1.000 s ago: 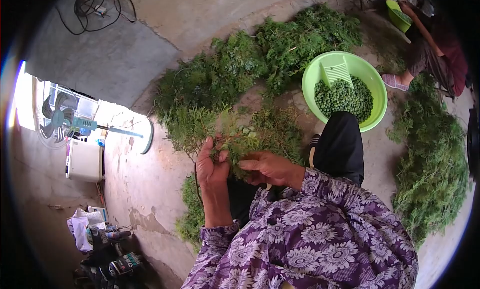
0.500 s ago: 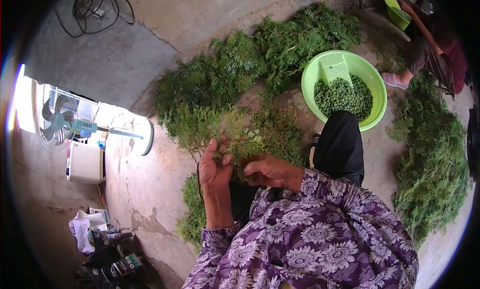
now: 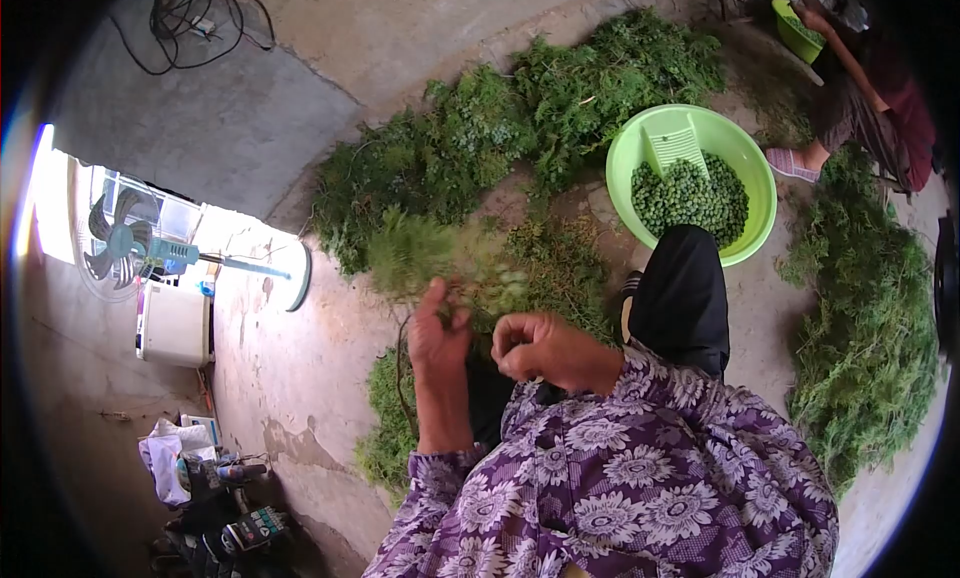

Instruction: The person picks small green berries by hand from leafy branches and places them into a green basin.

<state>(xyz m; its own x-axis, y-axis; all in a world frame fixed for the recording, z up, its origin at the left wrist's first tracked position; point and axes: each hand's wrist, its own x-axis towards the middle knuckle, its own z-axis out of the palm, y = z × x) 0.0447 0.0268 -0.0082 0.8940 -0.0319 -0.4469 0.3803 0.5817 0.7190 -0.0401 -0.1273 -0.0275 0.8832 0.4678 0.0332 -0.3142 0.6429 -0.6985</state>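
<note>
left hand (image 3: pixel 440 330): gripping the sprig (image 3: pixel 425 250) by its stem, up in front of the lap
right hand (image 3: pixel 545 346): fingers curled tight, just beside the sprig
basin (image 3: pixel 762 183): berries (image 3: pixel 688 196) inside
labels: too blurry to read tbh

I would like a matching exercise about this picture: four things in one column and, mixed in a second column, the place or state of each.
Things
1. green basin
2. electric fan
3. leafy sprig
4. black cable

Place or state
A. coiled on the concrete floor
B. gripped by the left hand
C. holds small round green fruits
D. next to a white box

Pairs: 1-C, 2-D, 3-B, 4-A.
</note>
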